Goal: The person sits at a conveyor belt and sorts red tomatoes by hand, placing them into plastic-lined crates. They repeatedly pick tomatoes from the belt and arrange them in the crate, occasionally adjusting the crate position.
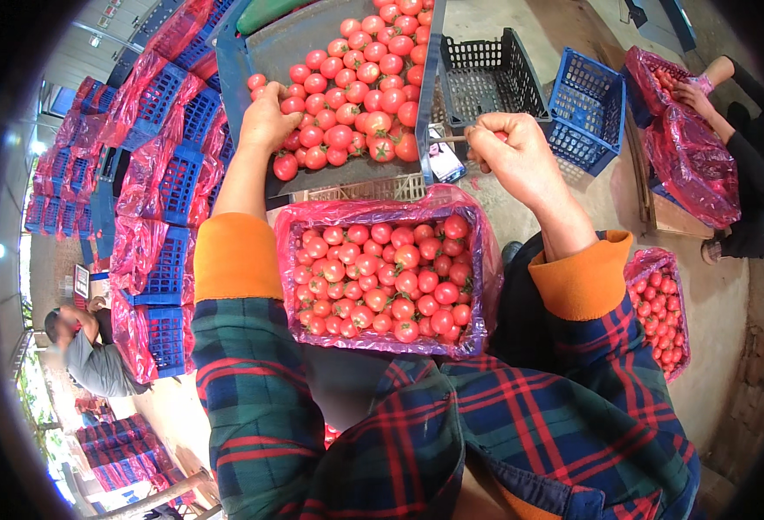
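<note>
My left hand (266, 120) reaches over the left edge of a grey metal sorting chute (278, 52), thumb and fingers apart against the red tomatoes (349, 91) lying there. Right of the chute's side wall, my right hand (509, 153) is curled into a fist, with a bit of red, apparently a tomato, showing between its fingers. A thin rod (446, 139) runs from the wall to these fingers; whether they grip it is unclear. Below the chute's lip stands a crate (479, 286) lined with pink plastic film, filled with tomatoes (382, 279).
A phone (446, 161) lies below the rod. Black (486, 78) and blue (587, 110) crates stand beyond. Another tomato-filled crate (660, 312) is at right, near a co-worker's hands (694, 94). Stacked blue crates (174, 182) line the left; a person (99, 364) sits behind.
</note>
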The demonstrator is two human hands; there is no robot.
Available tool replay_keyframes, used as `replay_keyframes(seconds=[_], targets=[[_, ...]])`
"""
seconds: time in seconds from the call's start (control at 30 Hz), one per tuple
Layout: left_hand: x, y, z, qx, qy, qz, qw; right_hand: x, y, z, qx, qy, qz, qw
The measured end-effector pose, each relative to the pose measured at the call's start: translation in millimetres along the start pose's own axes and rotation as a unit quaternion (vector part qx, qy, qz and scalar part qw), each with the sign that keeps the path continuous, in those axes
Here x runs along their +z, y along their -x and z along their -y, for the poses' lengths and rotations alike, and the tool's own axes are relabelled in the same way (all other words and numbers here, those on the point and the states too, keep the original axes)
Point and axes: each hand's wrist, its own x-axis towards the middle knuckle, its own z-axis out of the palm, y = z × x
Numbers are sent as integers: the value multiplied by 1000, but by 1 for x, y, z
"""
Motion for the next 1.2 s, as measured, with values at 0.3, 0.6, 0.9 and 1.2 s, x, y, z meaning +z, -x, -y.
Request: replay_keyframes(seconds=[0.3, 0.6, 0.9, 1.2], targets=[[6, 140, -93, 39, 251, -81, 964, -4, -3, 6, 7, 14, -15, 1000], [86, 206, -132, 116, 126, 77, 982, 3, -11, -3, -24, -51, -24, 998], [85, 207, -135, 140, 51, 111, 983, -3, -24, -4, -43, -93, -46, 994], [67, 221, -107, 87, 185, -35, 978, -5, -38, -12, -56, -142, -59, 986]])
